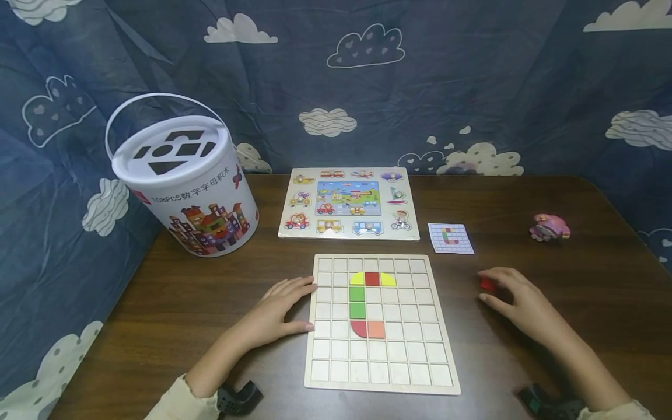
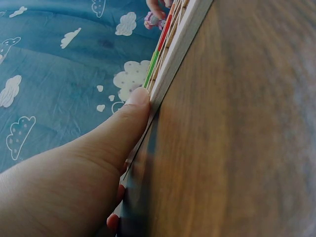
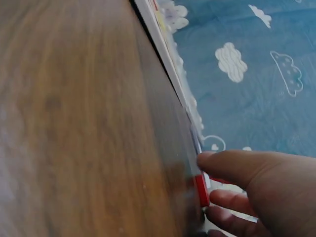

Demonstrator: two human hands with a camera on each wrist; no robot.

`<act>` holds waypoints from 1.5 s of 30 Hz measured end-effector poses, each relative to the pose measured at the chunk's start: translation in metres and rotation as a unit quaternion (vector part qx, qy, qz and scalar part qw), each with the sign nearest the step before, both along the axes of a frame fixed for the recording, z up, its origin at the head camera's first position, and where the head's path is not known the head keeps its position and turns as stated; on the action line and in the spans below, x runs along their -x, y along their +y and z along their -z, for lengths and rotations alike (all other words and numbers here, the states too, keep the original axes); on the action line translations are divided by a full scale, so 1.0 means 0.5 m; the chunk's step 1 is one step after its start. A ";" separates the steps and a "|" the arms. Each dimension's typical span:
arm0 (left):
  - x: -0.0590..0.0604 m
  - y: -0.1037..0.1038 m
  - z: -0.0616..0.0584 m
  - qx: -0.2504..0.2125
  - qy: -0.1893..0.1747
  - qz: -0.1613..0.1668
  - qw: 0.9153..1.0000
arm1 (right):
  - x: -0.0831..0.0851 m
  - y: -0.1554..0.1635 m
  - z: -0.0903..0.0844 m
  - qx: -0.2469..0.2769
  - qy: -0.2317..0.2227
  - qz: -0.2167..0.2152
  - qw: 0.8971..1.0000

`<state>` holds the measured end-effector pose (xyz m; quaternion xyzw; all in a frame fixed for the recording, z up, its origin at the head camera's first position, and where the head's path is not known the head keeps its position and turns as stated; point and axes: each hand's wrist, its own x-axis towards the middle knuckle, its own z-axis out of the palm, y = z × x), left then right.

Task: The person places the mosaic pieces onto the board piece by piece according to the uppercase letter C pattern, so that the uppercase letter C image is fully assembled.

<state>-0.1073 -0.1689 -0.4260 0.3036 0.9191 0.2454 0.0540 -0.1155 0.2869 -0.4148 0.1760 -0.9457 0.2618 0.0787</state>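
A white wooden grid board (image 1: 380,373) lies in front of me on the brown table (image 1: 577,303). It holds a column of coloured pieces: a red square (image 1: 372,279) between two yellow quarter rounds, two green squares (image 1: 357,301), then a red quarter round and an orange square (image 1: 376,329). My left hand (image 1: 307,306) rests on the table, thumb and straight fingers against the board's left edge (image 2: 182,39). My right hand (image 1: 484,287) is to the right of the board, pinching a small red piece (image 1: 487,283) that sits on the table between thumb and fingers (image 3: 201,190).
A small pattern card (image 1: 450,238) lies beyond the board's right corner. A vehicle peg puzzle (image 1: 349,202) sits behind the board, a white block bucket (image 1: 189,181) at the back left, and a pink toy (image 1: 549,227) at the far right. A cloud-print curtain surrounds the table.
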 end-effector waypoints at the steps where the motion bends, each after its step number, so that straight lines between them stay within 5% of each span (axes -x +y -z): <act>1: 0.000 0.000 -0.001 0.000 0.000 0.001 1.000 | 0.001 0.003 0.002 -0.002 -0.001 -0.002 1.000; 14: -0.002 0.000 -0.004 -0.001 -0.003 0.000 1.000 | 0.012 0.013 -0.006 -0.027 -0.018 -0.027 0.999; 32: -0.001 0.000 0.000 -0.002 -0.001 -0.004 1.000 | 0.034 -0.008 0.001 -0.027 0.019 -0.065 0.997; 39: -0.001 -0.001 -0.001 0.006 -0.012 -0.009 1.000 | 0.022 -0.037 -0.026 -0.014 0.008 -0.058 0.998; 45: 0.000 0.000 -0.001 0.008 -0.008 -0.006 1.000 | -0.005 -0.106 -0.054 0.021 0.062 -0.120 0.991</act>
